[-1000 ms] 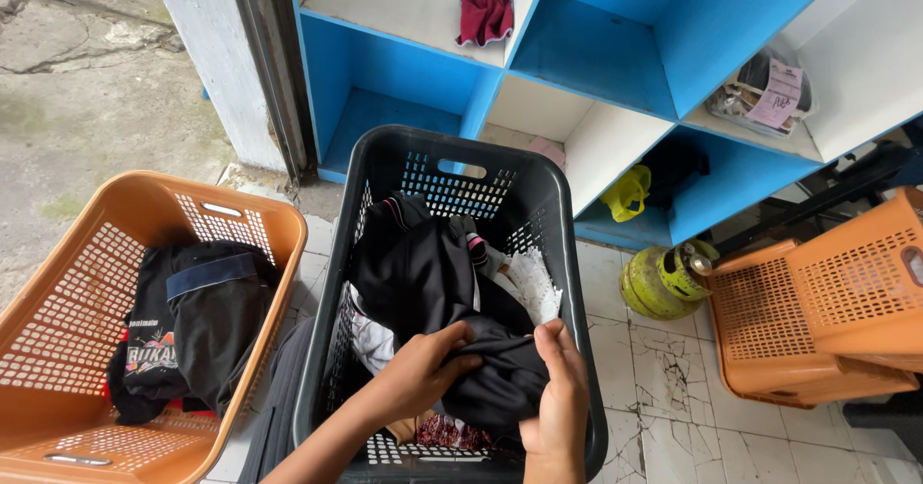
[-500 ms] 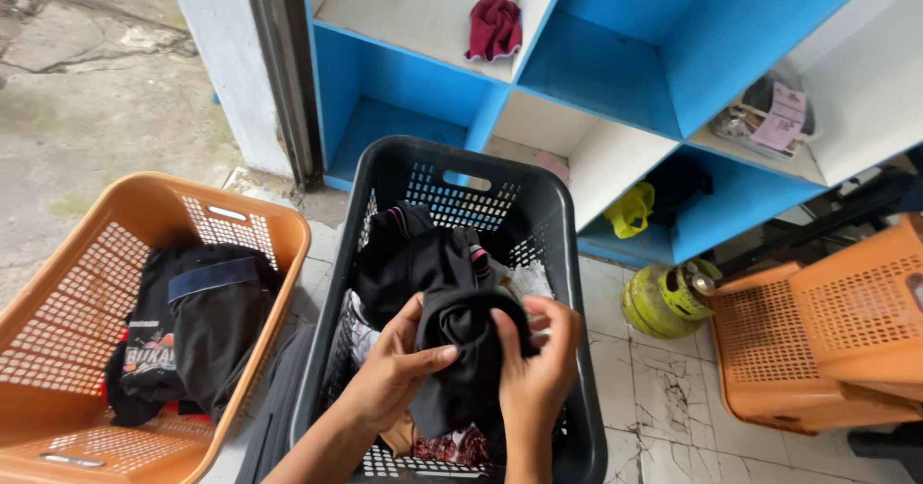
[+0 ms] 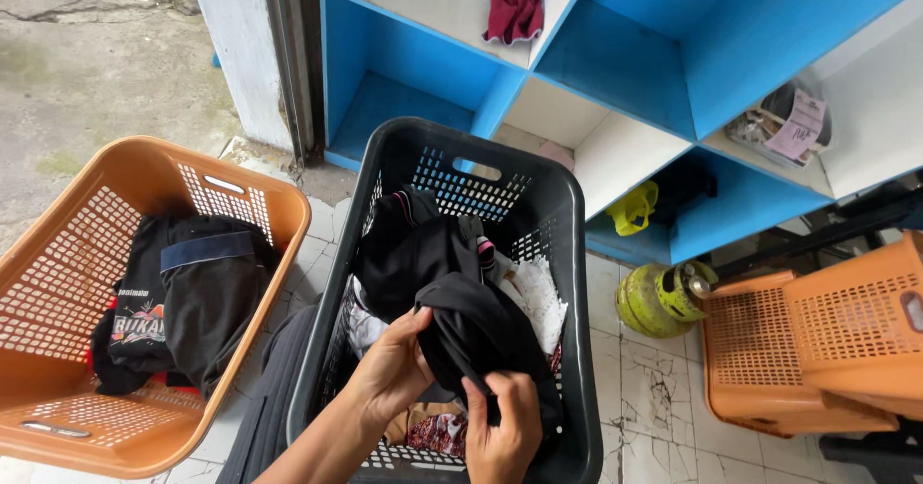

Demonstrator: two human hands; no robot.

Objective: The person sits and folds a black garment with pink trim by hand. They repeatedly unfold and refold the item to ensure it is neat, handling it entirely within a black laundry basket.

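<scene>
The black garment (image 3: 478,335) sits bunched above the heap in the black laundry basket (image 3: 327,321), held up by both hands. The left hand (image 3: 392,369) pinches a fold at its near-left edge; the right hand (image 3: 505,426) grips a lower fold on the near side. It looks soft, limp and light, likely to sag and slip unless taken by a seam or a gathered fold. Under it in the basket lie more dark clothes and a white lacy piece (image 3: 535,297). Left of the basket stands an orange basket (image 3: 58,282) with dark clothes; behind it, blue shelves (image 3: 673,51); to its right, a green gas cylinder (image 3: 659,299).
</scene>
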